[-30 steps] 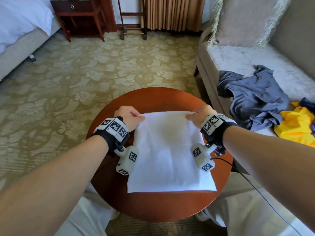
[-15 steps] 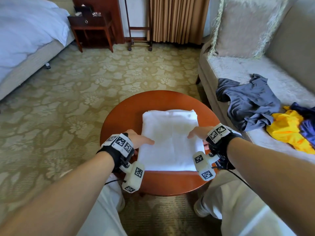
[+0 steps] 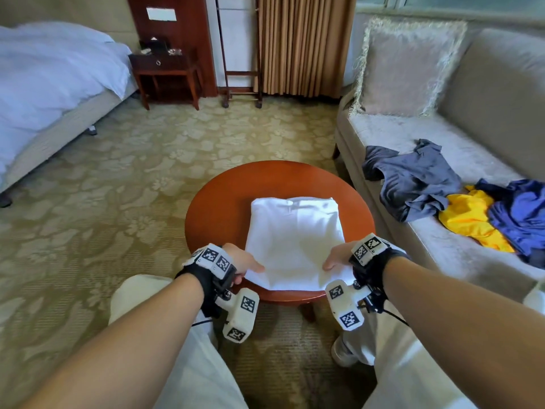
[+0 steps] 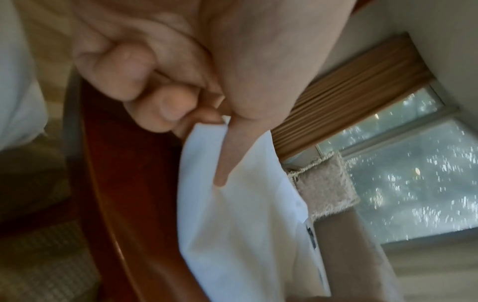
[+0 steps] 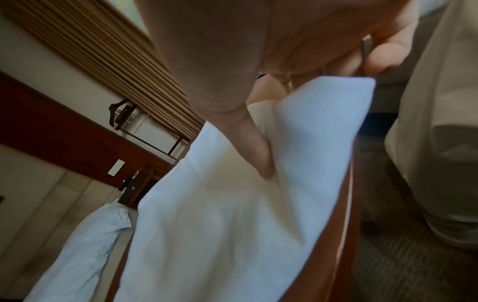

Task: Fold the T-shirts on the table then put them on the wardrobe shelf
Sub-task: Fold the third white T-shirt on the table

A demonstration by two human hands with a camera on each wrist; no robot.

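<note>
Carpeted bedroom, round wooden bench (image 3: 206, 214) in front. Left hand (image 3: 243, 261) pinches the white T-shirt (image 3: 295, 237) at its near-left corner, right hand (image 3: 337, 256) its near-right corner, both grips clamped, probably to lift the folded shirt evenly. Fingers beneath the cloth stay hidden.

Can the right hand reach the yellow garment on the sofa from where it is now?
Probably not yet: the right hand is pinching the white T-shirt on the round table. The yellow garment lies uncovered on the sofa, so once freed, the way looks open.
</note>
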